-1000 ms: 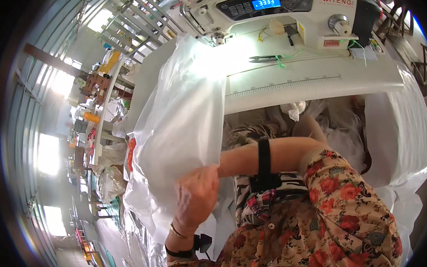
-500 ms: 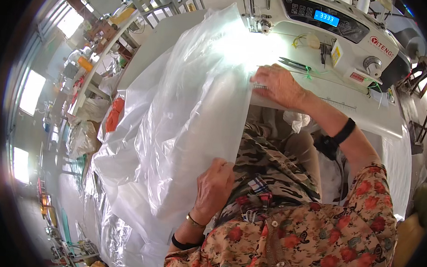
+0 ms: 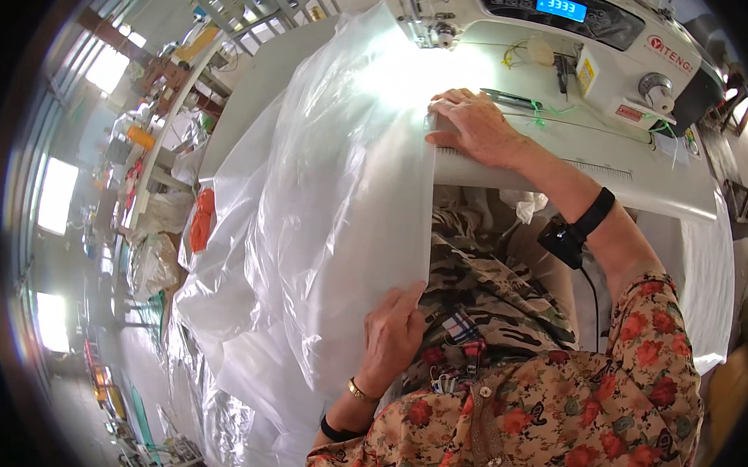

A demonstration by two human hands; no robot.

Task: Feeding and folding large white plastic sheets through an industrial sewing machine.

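A large translucent white plastic sheet [image 3: 342, 216] is draped from the sewing machine's bed over the table's near edge and down on my left. At its lower right edge, my left hand [image 3: 394, 329] is closed, pinching the sheet near my lap. My right hand [image 3: 474, 126] lies higher up on the same edge, close to the machine's lit needle area. Its thumb and fingers are apart, with the fingertips touching the sheet's border. The sewing machine [image 3: 610, 69] stands at the far right, its small display lit. Glare hides the needle and the sheet beneath it.
Dark thread snips [image 3: 510, 99] lie beyond my right hand, with green thread [image 3: 539, 116] nearby. A ruler scale [image 3: 603, 170] runs along the table's front. An orange-red bundle [image 3: 201, 220] sits left of the sheet. White crumpled material [image 3: 523, 204] hangs below the table edge.
My right hand has shifted slightly left and opened from a pinch, its fingers now extended at the sheet's edge. My left hand keeps its grip; the whole view has shifted a little.
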